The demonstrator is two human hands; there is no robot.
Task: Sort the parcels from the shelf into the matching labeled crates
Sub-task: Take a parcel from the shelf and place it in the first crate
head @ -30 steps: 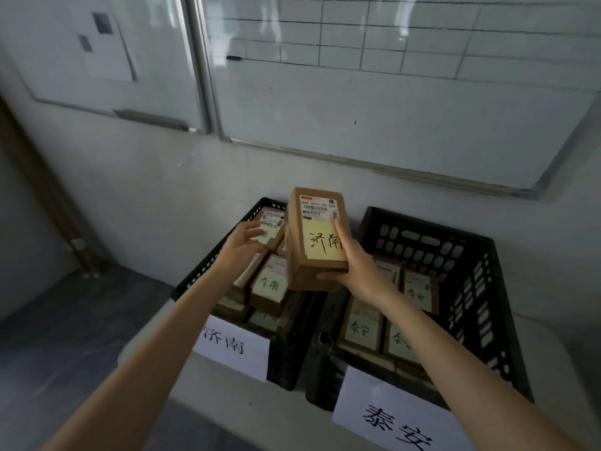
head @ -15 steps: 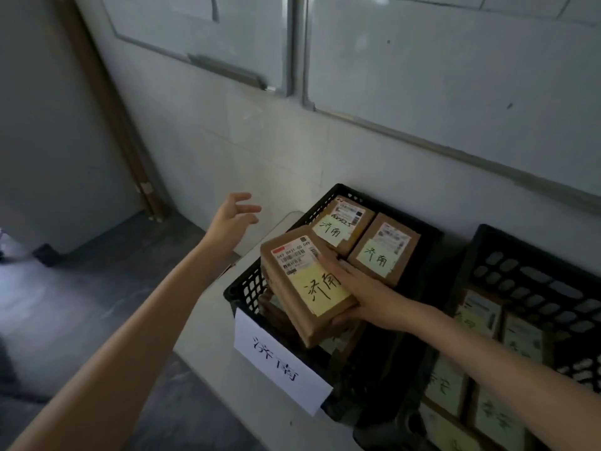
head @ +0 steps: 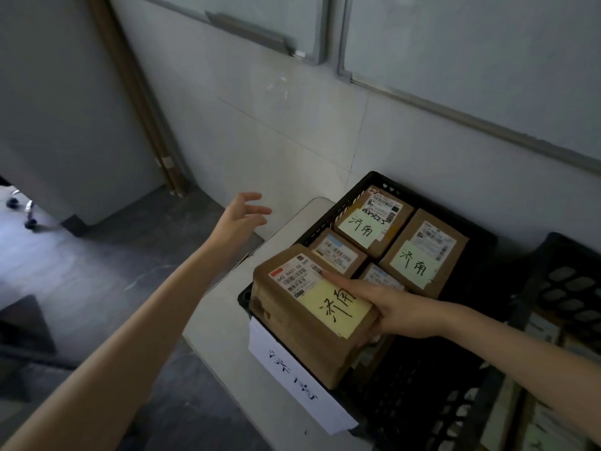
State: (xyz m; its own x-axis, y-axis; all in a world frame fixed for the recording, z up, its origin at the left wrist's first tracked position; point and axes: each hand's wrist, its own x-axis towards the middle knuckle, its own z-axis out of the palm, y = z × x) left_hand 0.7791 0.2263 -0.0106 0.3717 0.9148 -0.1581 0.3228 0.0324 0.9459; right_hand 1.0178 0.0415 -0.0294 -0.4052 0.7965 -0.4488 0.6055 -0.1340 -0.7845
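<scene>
Right hand [head: 400, 307], parcel [head: 312, 323], seemingly atop crate [head: 325, 222].

Pale tabletop [head: 218, 320] with a rounded corner, standing against the tiled wall [head: 292, 125] and bearing two black slotted crates side by side: the left crate [head: 328, 219] near the tabletop's left end, a white handwritten label [head: 292, 375] on its front, the right crate [head: 566, 288] just beside it.

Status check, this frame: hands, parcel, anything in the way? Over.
Right hand grips parcel over black crate's near corner. Left hand open, empty, aside. Beneath, other parcels; nothing blocking.
</scene>
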